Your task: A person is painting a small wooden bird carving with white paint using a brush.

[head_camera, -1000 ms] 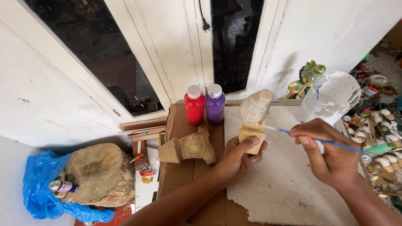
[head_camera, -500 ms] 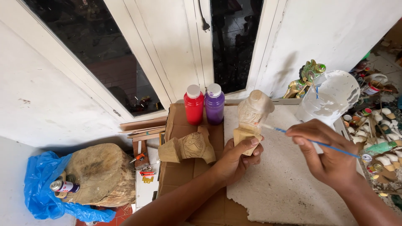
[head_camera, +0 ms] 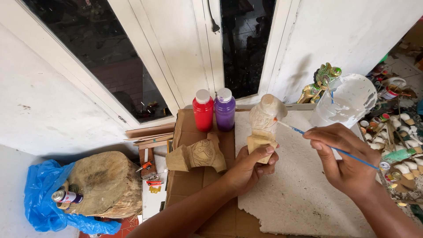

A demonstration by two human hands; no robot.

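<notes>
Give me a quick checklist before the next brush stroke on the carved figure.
1. Left hand grips the base of the carved figure, upright: ok.
2. Right hand holds the blue-handled brush: ok.
3. Brush tip touches the figure's upper part: ok.
4. Paint load on the bristles: cannot tell.
5. Clear container of white paint stands beyond the right hand: ok.
6. Red bottle and purple bottle capped, upright, apart from the figure: ok.
</notes>
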